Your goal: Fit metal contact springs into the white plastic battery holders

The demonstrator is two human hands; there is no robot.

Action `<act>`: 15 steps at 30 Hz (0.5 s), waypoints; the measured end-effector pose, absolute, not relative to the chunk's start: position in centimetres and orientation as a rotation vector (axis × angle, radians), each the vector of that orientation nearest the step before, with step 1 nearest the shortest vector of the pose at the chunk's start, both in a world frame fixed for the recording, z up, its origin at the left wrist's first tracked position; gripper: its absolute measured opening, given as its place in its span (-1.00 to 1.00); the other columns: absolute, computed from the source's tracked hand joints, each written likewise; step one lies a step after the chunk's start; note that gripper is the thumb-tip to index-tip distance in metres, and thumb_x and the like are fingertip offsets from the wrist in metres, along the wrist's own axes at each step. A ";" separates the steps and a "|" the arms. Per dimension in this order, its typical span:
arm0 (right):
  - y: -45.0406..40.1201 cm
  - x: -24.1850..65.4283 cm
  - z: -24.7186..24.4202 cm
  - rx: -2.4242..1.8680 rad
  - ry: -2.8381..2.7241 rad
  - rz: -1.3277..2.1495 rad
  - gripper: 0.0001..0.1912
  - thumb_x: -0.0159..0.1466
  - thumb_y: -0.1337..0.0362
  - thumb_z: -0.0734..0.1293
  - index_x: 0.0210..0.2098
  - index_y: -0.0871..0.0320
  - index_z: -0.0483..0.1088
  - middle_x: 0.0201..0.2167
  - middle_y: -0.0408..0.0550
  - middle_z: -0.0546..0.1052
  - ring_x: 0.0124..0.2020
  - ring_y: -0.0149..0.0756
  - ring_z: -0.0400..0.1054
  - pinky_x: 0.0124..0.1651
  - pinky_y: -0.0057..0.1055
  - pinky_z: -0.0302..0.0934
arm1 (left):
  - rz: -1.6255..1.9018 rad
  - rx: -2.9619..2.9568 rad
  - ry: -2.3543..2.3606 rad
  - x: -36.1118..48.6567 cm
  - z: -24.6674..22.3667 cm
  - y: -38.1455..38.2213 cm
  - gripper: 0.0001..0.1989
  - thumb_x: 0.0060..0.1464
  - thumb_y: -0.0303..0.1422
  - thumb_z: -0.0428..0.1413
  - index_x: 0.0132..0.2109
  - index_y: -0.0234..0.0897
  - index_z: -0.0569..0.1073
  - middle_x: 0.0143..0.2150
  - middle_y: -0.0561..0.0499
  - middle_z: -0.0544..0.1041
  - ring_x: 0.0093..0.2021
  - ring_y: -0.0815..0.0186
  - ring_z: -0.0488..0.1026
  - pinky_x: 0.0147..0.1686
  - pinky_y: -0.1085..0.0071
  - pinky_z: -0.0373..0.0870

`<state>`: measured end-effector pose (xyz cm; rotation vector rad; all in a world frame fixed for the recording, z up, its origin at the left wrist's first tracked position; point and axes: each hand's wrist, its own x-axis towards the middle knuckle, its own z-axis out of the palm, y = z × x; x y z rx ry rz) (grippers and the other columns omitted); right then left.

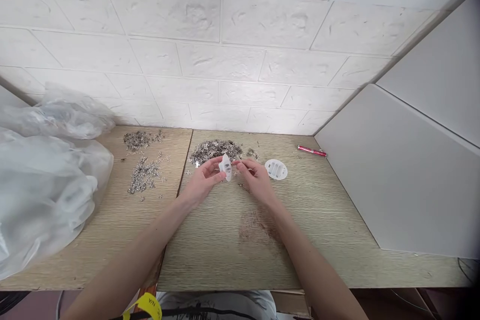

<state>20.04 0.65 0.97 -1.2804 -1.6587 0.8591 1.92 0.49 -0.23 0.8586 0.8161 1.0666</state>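
Note:
My left hand [204, 180] grips a white oval plastic part [226, 168] by its edge, tilted up on its side, with its slotted face towards the right. Close beside that face, the fingers of my right hand [257, 177] are pinched together; whatever they hold is too small to make out. A matching white oval part [276, 169] lies on the table just right of my right hand, its long recesses facing up. Behind my hands spreads a heap of small metal pieces [215, 150]. One tiny piece [240, 185] lies below my fingertips.
Two more piles of small metal pieces, a rear one [137, 140] and a nearer one [143, 175], are on the left tabletop. Large plastic bags [48, 195] fill the far left. A red pen-like stick [311, 150] lies near the grey panel [405, 180]. A white brick-patterned wall [240, 65] stands behind.

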 end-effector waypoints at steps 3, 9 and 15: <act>0.8 20.1 0.8 -1.320 -1.489 0.866 -0.60 0.29 0.01 0.21 -0.32 0.14 0.55 -0.40 -0.09 0.41 -0.34 -0.33 0.29 -0.20 -0.36 0.19 | 1.057 0.863 0.805 1.9 -0.1 0.5 -0.46 -0.16 -0.34 0.36 0.03 -0.20 0.46 0.04 -0.11 0.46 -0.02 0.20 0.39 0.04 0.22 0.27; 1.1 20.0 0.9 -1.204 -1.164 0.993 -0.59 0.21 -0.10 0.27 -0.36 0.16 0.41 -0.63 -0.20 0.30 -0.61 -0.45 0.14 -0.51 -0.45 0.12 | 1.052 0.825 0.815 2.2 0.1 0.3 -0.43 -0.20 -0.36 0.37 0.03 -0.19 0.47 0.06 -0.10 0.46 0.02 0.17 0.39 0.07 0.20 0.26; 0.7 19.8 1.2 -1.171 -1.286 0.993 -0.68 0.19 0.01 0.34 -0.34 0.16 0.39 -0.53 -0.13 0.41 -0.52 -0.41 0.28 -0.41 -0.41 0.24 | 1.060 0.762 0.821 2.2 0.3 0.2 -0.41 -0.28 -0.33 0.41 -0.01 -0.24 0.50 0.07 -0.12 0.47 0.00 0.19 0.41 0.10 0.20 0.25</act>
